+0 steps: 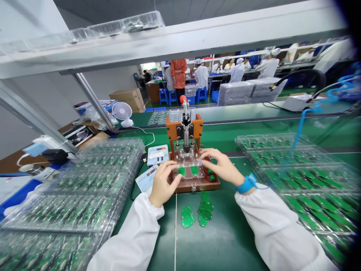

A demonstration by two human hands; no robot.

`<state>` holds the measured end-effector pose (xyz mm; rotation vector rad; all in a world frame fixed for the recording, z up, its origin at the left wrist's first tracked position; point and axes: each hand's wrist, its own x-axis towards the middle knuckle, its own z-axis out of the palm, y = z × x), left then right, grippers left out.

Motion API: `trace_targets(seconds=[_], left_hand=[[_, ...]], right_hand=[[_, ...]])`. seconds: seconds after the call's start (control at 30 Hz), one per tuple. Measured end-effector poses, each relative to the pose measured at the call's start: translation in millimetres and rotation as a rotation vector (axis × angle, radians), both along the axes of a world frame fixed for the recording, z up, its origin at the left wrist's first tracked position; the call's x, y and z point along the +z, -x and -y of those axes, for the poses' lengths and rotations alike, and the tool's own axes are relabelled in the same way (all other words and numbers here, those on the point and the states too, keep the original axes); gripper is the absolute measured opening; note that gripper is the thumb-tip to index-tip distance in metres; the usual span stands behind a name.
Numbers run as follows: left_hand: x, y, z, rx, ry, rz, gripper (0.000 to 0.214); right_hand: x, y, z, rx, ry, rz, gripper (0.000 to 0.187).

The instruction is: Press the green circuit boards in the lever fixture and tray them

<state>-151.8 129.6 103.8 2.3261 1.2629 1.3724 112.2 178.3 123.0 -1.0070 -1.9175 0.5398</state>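
Observation:
A toggle-clamp test fixture (186, 137) with an orange frame, a red-knobbed lever and a brown base stands in front of me. Low on it sits a clear plastic plate (188, 174) with two green circuit boards, a left one (181, 171) and a right one (194, 170). My left hand (164, 183) curls round the plate's left edge, its thumb beside the left board. At the right edge, my right hand (221, 165), with a blue wrist strap (247, 183), pinches with fingers and thumb; its fingertips are partly hidden. Loose green boards lie in a left pile (187, 216) and a right pile (205, 210).
Stacked clear trays of boards stand on the left (93, 180) and right (313, 180). Two small display meters (158, 154) sit left of the fixture. A white fan (122, 111) is behind them. A shelf beam (180, 37) crosses overhead; a blue coiled cord (301, 124) hangs at right.

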Motion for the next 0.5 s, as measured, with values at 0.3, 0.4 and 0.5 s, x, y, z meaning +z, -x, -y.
trace_targets(seconds=[0.3,0.4,0.5], left_hand=[[-21.9,-40.8,34.0,-0.45,-0.156,-0.294,0.029],[-31.0,-39.1,30.4,-0.463,-0.122,-0.309,0.03],[-33.5,-36.6,28.7,-0.466,-0.117,-0.287,0.027]], right_hand=[[111.3,21.4,-96.5,-0.176,-0.117,-0.276,0.037],[152.8,49.4,-117.6,-0.054,0.095,-0.274,0.058],[185.8,67.4,-113.0,0.073,0.163,-0.305,0.057]])
